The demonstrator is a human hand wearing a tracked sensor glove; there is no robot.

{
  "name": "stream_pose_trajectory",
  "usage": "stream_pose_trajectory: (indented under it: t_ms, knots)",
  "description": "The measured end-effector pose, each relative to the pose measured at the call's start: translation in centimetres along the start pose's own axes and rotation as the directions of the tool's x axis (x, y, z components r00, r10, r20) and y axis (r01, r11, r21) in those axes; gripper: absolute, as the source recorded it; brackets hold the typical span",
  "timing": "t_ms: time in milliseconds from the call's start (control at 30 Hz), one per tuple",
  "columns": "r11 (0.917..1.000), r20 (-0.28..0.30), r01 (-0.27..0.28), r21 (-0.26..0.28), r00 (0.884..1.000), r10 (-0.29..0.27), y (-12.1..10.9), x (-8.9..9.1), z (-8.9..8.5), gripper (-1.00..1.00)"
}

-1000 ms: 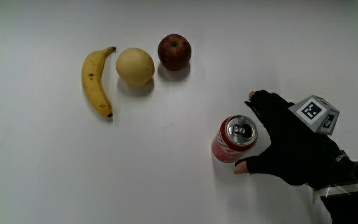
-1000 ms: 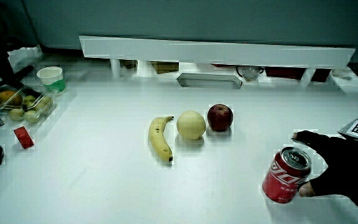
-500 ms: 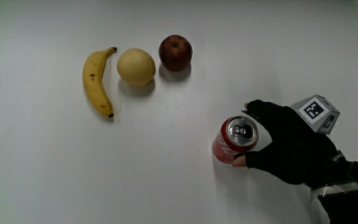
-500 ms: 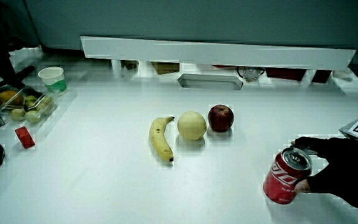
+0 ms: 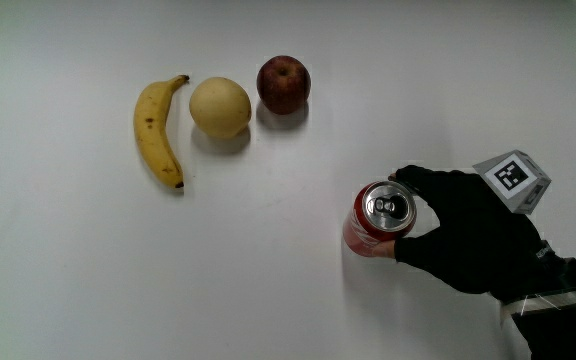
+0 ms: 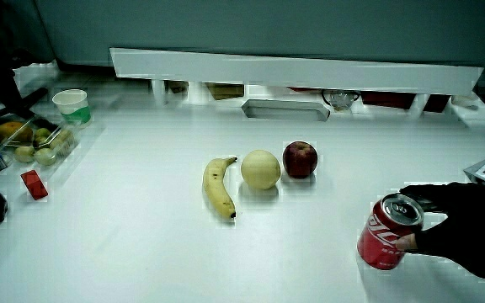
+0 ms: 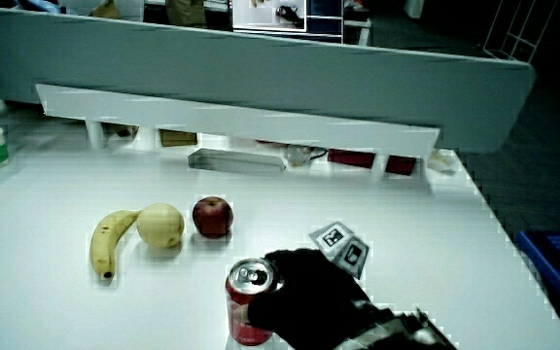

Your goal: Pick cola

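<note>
A red cola can [image 5: 376,220] stands upright on the white table, silver top with pull tab facing up; both side views show it too [image 6: 388,233] [image 7: 249,301]. The gloved hand [image 5: 468,230] is beside the can, nearer to the person than the fruit, with fingers and thumb wrapped around the can's body. A patterned cube [image 5: 513,181] sits on the back of the hand. The can rests on the table in a side view [image 6: 381,263].
A banana [image 5: 157,131], a pale round fruit [image 5: 219,106] and a red apple [image 5: 283,83] lie in a row, farther from the person than the can. At the table's edge are a green cup [image 6: 71,105], a tray of fruit [image 6: 34,141] and a small red item [image 6: 30,183].
The fingers and thumb have closed in from a spread pose onto the can's sides. The can has stayed in place on the table.
</note>
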Motion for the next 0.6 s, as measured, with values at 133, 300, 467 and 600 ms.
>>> stream_pose_trajectory:
  t_ms: [133,300,467,600]
  knots:
    - [0.9993,0.006,-0.032,0.019,0.999,0.032,-0.2,-0.7,0.6,1.0]
    - [0.9979,0.02,-0.048,0.043,0.999,0.047,-0.1,-2.2,1.4,1.0]
    - [0.9981,0.03,-0.019,0.058,0.999,0.017,0.3,-4.3,2.1,1.0]
    - [0.9985,0.027,0.01,0.054,1.0,-0.011,1.1,-6.1,2.5,1.0]
